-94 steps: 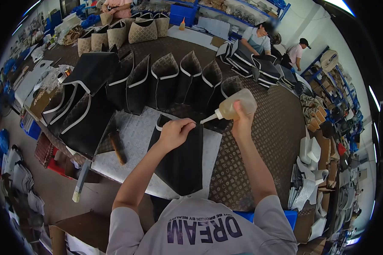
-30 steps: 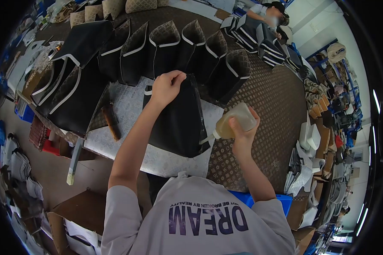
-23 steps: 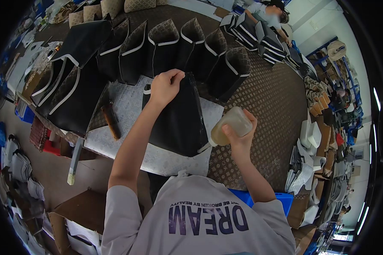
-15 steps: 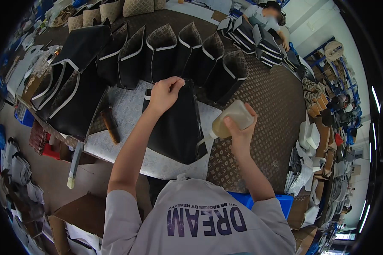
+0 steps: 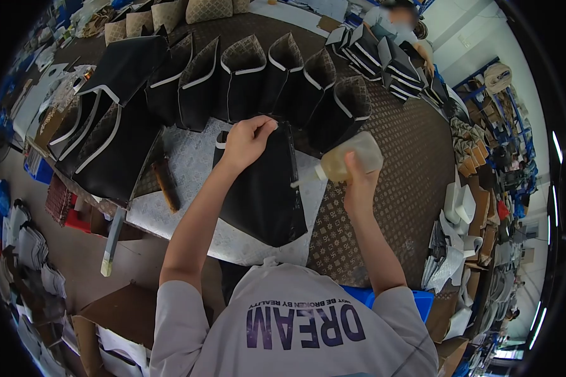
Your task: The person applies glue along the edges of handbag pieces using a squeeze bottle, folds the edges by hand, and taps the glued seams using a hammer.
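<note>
A black bag (image 5: 261, 195) lies flat in front of me, with a strip of white edging showing at its far left. My left hand (image 5: 248, 143) is closed in a pinch at the bag's far edge. My right hand (image 5: 361, 185) is wrapped round a translucent squeeze bottle (image 5: 341, 158) that holds a yellowish liquid. The bottle is tilted, its thin nozzle pointing left over the bag's right edge. I cannot tell whether the nozzle tip touches the bag. Under the bag is a pale patterned sheet (image 5: 195, 157).
Several black bags (image 5: 242, 94) with white-edged openings stand in an arc behind my hands. More bags (image 5: 107, 144) lean at the left. A brown-handled tool (image 5: 165, 185) lies left of my forearm. Across the brown patterned table (image 5: 402, 169), another person (image 5: 399, 28) is beside stacked black pieces.
My right hand has moved the bottle away from me, so its nozzle is now farther up the bag's right edge. My left hand stays at the far edge.
</note>
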Demonstrator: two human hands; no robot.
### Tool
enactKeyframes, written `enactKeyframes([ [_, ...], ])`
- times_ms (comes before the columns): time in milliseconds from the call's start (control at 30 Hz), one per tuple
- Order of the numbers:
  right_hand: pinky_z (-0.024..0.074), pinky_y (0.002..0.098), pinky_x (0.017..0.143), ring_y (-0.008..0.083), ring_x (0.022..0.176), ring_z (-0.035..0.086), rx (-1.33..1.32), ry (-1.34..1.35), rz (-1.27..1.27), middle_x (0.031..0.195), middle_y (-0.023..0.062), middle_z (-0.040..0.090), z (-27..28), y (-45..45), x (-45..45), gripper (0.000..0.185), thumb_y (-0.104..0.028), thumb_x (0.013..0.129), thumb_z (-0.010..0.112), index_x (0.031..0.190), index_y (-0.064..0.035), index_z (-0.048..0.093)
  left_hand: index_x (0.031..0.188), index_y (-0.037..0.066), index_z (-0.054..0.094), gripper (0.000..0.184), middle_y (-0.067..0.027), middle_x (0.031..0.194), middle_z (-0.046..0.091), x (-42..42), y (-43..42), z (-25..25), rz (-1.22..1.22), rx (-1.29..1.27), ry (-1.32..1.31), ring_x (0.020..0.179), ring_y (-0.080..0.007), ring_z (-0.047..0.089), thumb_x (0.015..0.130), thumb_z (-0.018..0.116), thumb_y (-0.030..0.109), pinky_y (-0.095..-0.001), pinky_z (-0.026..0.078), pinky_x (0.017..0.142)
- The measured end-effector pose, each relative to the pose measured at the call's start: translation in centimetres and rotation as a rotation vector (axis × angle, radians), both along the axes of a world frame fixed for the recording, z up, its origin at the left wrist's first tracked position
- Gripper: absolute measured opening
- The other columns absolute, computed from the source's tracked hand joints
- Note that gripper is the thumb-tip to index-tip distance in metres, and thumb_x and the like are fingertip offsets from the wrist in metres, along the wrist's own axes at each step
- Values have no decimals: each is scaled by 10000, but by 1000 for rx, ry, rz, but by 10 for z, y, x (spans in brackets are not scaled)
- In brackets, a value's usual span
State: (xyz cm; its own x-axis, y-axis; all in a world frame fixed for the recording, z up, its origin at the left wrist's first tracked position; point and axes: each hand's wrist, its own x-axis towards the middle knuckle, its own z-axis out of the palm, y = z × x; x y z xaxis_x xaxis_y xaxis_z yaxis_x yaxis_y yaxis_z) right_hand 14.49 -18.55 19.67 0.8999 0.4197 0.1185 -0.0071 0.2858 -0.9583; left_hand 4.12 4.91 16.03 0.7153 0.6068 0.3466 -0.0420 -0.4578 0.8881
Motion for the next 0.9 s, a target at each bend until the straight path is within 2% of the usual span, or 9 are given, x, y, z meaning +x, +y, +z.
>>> enactKeyframes([
  [133, 410, 373, 1032, 205, 1192, 477, -147, -9, 53, 1295, 105, 450, -2, -25, -28, 812, -226, 801, 808, 1399, -47, 289, 971, 61, 704, 193, -116, 675, 631, 4, 2, -4, -11, -1, -43, 569, -224, 584, 913, 638, 232, -327, 453, 579],
  [233, 410, 367, 1030, 206, 1197, 476, -131, -58, 16, 1295, 104, 450, 0, -24, -28, 799, -207, 808, 801, 1399, -48, 288, 974, 50, 702, 195, -108, 675, 632, 7, 4, -7, -43, -21, -35, 564, -187, 571, 921, 634, 225, -305, 445, 574],
  [367, 409, 359, 1028, 207, 1205, 467, 29, -82, -97, 1306, 115, 438, 5, 3, 2, 816, -177, 804, 802, 1410, -45, 272, 981, 37, 698, 203, -102, 667, 625, 5, -5, -6, -77, -28, -51, 564, -149, 553, 934, 626, 221, -283, 432, 566],
  [500, 410, 352, 1028, 220, 1218, 459, 91, -124, -120, 1339, 123, 401, 16, 40, 26, 852, -191, 811, 801, 1431, -53, 234, 987, 37, 695, 213, -110, 650, 613, 4, -12, -11, -97, -49, -47, 542, -160, 548, 934, 629, 233, -295, 430, 552],
  [533, 412, 353, 1026, 221, 1218, 460, 135, -103, -140, 1340, 124, 400, 18, 48, 32, 857, -189, 811, 802, 1434, -56, 229, 1008, -16, 680, 219, 18, 768, 637, -1, -12, -3, -143, -74, 98, 741, -45, 532, 972, 594, 182, -226, 439, 688],
  [633, 421, 354, 1022, 222, 1216, 464, 238, -48, -148, 1341, 126, 398, 21, 62, 41, 867, -182, 809, 803, 1439, -65, 220, 1008, -18, 679, 221, 17, 768, 639, -1, -11, -6, -147, -51, 105, 741, -44, 532, 974, 589, 182, -227, 439, 689],
  [733, 430, 354, 1017, 218, 1207, 473, 228, -53, -79, 1336, 127, 405, 26, 59, 42, 857, -175, 811, 801, 1436, -67, 224, 983, 43, 698, 214, -118, 651, 614, 2, -12, -11, -109, -37, -19, 553, -181, 576, 928, 626, 236, -313, 443, 563],
  [900, 441, 357, 1008, 209, 1182, 496, 28, -128, -15, 1309, 123, 443, 33, 32, 11, 832, -153, 796, 806, 1412, -59, 256, 987, 46, 703, 221, -108, 696, 651, 2, -7, -7, -48, -35, -3, 590, -179, 599, 932, 621, 244, -311, 462, 595],
])
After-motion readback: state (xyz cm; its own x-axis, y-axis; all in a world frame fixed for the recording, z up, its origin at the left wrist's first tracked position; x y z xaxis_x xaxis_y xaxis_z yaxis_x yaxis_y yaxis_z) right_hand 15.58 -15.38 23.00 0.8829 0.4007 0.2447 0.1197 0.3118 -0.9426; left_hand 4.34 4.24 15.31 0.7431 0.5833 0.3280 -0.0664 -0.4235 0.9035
